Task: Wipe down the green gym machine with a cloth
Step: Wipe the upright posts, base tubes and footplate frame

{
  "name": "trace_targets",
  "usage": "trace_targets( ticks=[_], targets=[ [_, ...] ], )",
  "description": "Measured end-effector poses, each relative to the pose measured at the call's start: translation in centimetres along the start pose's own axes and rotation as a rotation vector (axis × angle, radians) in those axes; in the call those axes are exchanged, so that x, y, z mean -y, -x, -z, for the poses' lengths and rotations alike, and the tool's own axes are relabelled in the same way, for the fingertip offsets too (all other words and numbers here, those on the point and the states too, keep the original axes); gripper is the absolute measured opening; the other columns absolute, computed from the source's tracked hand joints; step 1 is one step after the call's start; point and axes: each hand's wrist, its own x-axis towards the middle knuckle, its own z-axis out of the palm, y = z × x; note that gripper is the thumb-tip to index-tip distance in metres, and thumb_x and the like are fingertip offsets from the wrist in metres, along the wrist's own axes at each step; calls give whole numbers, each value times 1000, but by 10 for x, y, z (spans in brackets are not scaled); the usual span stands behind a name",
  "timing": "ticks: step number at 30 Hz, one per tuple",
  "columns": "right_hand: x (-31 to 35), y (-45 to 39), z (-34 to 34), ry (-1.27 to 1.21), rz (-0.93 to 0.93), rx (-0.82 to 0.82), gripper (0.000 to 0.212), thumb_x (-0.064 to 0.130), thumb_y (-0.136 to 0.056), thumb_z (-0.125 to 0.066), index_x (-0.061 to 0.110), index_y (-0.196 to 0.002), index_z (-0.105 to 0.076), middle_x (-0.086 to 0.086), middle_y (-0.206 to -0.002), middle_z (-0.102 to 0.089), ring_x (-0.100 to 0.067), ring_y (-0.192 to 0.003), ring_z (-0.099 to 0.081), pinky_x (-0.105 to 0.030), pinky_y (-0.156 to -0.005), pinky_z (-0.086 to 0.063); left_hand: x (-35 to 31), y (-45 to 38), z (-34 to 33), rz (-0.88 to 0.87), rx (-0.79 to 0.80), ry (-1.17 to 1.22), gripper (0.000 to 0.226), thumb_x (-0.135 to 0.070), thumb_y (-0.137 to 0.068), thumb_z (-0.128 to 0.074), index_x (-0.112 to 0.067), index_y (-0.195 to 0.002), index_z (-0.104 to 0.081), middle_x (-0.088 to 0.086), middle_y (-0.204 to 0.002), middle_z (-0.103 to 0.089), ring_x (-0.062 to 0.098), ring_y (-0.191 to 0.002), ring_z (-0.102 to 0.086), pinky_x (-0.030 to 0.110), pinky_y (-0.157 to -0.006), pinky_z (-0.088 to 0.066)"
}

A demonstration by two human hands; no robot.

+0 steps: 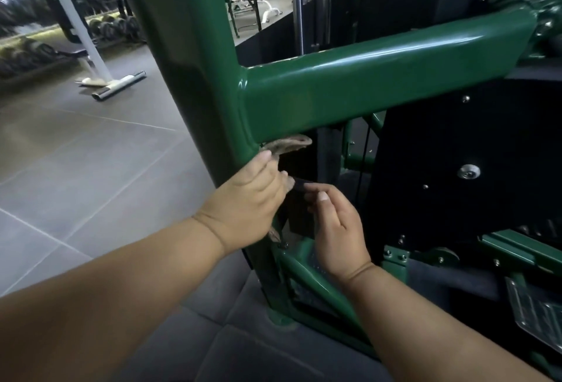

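Observation:
The green gym machine [365, 83] fills the middle: a thick upright post joined to a horizontal crossbar. A brownish cloth [289, 144] is bunched just under the crossbar at the joint, with a tail showing below my left hand. My left hand [252, 199] grips the cloth against the inner side of the post. My right hand [337, 226] hovers close beside it with fingers loosely curled; the cloth does not show in it.
Black panels [456, 168] with bolts stand behind the crossbar. Lower green frame bars and a metal footplate [535, 314] lie at the bottom right. A white-legged bench [91, 56] and dumbbell racks stand on the grey tiled floor to the left.

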Motion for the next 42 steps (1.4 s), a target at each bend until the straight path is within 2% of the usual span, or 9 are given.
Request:
trace_targets(
  ticks=[4, 11, 16, 21, 25, 31, 34, 38, 42],
  targets=[
    [-9, 1, 4, 18, 16, 2, 33, 42, -103, -42, 34, -114, -73, 8, -117, -71, -15, -117, -65, -52, -102, -51, 9, -26, 17, -87, 111, -68, 43, -28, -102, -42, -5, -116, -75, 16, -100, -73, 40, -103, -62, 59, -121, -21],
    [-23, 4, 5, 61, -20, 31, 32, 44, -102, -42, 35, -111, -72, 9, -113, -72, -15, -113, -66, -52, -101, -52, -40, -54, 16, -103, 501, -1, 41, -28, -106, -35, -17, -117, -73, 10, -109, -72, 34, -104, -61, 66, -118, -25],
    [-37, 12, 14, 186, -12, 48, 31, 40, -104, -42, 34, -115, -70, 15, -115, -68, -6, -113, -62, -38, -99, -51, -55, -43, -1, -75, 384, 115, 42, -24, -104, -33, -12, -115, -72, 10, -102, -71, 33, -99, -62, 66, -121, -18],
    [-45, 22, 11, 241, -1, 32, 26, 35, -106, -46, 33, -116, -69, 15, -117, -65, -1, -112, -60, -25, -94, -47, -47, -11, -23, -125, 17, 89, 37, -28, -99, -48, -3, -112, -72, 19, -105, -69, 44, -115, -62, 59, -125, -21],
    [-43, 25, 9, 259, 24, 41, 28, 36, -104, -44, 32, -114, -70, 16, -114, -65, -3, -112, -61, -28, -97, -49, -68, 26, -42, -168, -93, 63, 40, -12, -97, -39, -1, -122, -68, 20, -122, -69, 42, -129, -59, 53, -125, -25],
    [-53, 24, 0, 285, -27, 94, 34, 42, -103, -39, 35, -115, -70, 16, -116, -67, -3, -113, -62, -39, -101, -52, -97, 14, -56, -166, -87, 187, 45, -16, -95, -35, -6, -110, -75, 10, -100, -70, 36, -112, -66, 51, -123, -26],
    [-56, 20, -6, 273, -38, 110, 38, 46, -103, -37, 35, -121, -69, 15, -120, -68, -4, -117, -63, -42, -103, -52, -90, 21, -65, -161, -156, 219, 44, -15, -98, -35, -8, -116, -74, 11, -111, -73, 37, -125, -63, 53, -129, -15],
    [-50, 13, -17, 192, -24, 161, 44, 46, -105, -37, 31, -134, -66, 14, -132, -68, -5, -128, -59, -42, -111, -48, -68, 51, -76, 2, -341, 166, 51, -14, -96, -46, -21, -144, -62, 2, -158, -53, 23, -152, -41, 53, -126, -10],
    [-41, 10, -32, 6, -78, 181, 47, 44, -111, -32, 26, -138, -65, 7, -136, -68, -9, -130, -60, -44, -115, -46, -70, 46, -64, 465, -383, 255, 79, -26, -96, -62, -30, -167, -27, -3, -176, -16, 25, -160, -14, 57, -127, -2]
  ],
)
